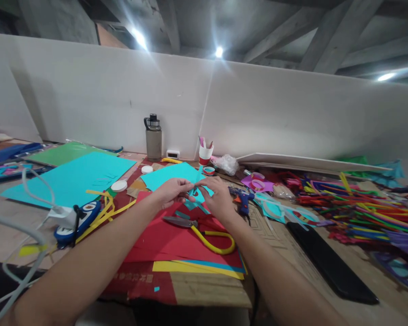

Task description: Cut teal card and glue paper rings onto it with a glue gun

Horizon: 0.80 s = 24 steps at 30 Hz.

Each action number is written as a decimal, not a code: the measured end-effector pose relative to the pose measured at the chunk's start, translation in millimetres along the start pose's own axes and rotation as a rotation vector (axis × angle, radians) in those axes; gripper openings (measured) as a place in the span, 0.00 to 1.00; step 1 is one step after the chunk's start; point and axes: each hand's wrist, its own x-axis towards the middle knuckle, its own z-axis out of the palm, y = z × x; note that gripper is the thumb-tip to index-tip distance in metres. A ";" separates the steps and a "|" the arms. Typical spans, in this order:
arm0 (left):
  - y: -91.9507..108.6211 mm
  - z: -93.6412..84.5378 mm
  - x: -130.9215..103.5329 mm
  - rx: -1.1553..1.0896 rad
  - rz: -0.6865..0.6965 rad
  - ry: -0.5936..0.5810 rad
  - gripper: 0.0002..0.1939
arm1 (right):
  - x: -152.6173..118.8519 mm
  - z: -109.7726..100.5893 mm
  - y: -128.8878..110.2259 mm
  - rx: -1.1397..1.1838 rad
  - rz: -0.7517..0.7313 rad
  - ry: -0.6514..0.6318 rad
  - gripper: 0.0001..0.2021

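My left hand point(173, 191) and my right hand point(216, 195) meet at the middle of the table, fingertips pinched together on a small turquoise paper strip point(200, 174) that sticks up between them. Other turquoise pieces point(190, 204) show just below the fingers. Under my hands lies a stack of red paper point(153, 237) with yellow and blue sheets at its lower edge. Scissors with yellow handles point(217, 249) rest on the red paper, blades pointing left. A turquoise sheet point(166, 174) lies behind my left hand.
At the back stand a bottle point(153, 140) and a cup of pencils point(206, 153). On the right are a blue glue gun point(245, 202), a black phone-like object point(331, 262) and colourful pipe cleaners point(370, 213). Left are a large turquoise sheet point(71, 179) and a white plug point(63, 217).
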 end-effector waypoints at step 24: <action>-1.5 7.4 -1.6 0.147 0.058 0.052 0.18 | 4.6 16.6 10.9 0.865 0.633 0.106 0.11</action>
